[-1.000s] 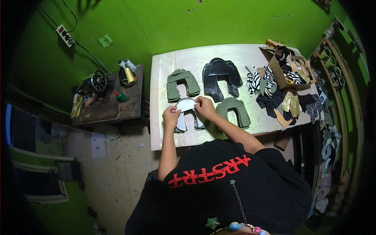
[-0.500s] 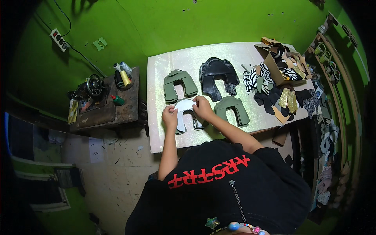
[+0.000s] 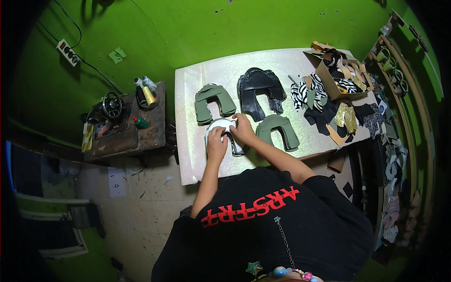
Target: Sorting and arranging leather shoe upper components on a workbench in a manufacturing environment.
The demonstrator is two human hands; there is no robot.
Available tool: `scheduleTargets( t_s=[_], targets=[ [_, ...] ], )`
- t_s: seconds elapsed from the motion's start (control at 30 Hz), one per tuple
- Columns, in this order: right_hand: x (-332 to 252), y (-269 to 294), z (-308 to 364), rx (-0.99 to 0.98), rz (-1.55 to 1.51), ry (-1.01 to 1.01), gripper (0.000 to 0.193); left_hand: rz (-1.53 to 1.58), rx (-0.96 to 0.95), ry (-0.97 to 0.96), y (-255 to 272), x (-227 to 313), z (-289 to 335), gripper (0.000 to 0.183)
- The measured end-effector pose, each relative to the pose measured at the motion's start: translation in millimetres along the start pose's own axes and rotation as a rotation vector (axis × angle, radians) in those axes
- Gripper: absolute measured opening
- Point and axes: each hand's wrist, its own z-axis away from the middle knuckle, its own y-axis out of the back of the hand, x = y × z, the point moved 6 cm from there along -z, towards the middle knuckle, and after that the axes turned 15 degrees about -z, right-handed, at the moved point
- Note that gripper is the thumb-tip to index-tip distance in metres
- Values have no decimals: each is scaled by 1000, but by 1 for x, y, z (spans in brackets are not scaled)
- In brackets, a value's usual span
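Observation:
A white U-shaped piece lies on top of a stack of similar cut pieces near the table's front edge. My left hand is over its left part, fingers bent down onto the white surface at the inner curve. At its upper right edge, my right hand pinches the piece between thumb and fingers. Behind is a stack of olive-green U-shaped pieces; a black U-shaped stack stands to its right. Another olive-green stack sits just right of my right hand. Part of the white piece is hidden under my fingers.
A cardboard box full of scraps stands at the table's right, with loose offcuts like zebra-print fabric around it. To the left, a sewing machine on a worn wooden stand holds thread spools and a green bottle.
My left hand has moved from the white piece's outer left edge rightward onto its top, near the inner curve. My right hand stays almost in place at the upper right edge.

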Motion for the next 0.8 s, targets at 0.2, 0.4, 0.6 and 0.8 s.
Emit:
scheduleTargets(
  t_s=[0.2,0.4,0.6,0.8],
  targets=[
    [3,8,-3,-141,-93,-101,31,14,-126,122,-3,5,-8,16],
    [-6,43,12,-132,-375,-38,29,20,113,31,-6,32,-27,13],
    [-9,145,18,157,-338,18,13,264,-29,-100,-51,103,-52,11],
    [33,269,46,519,-354,-66,9,417,-289,-215,-117,194,-56,8]
  ],
)
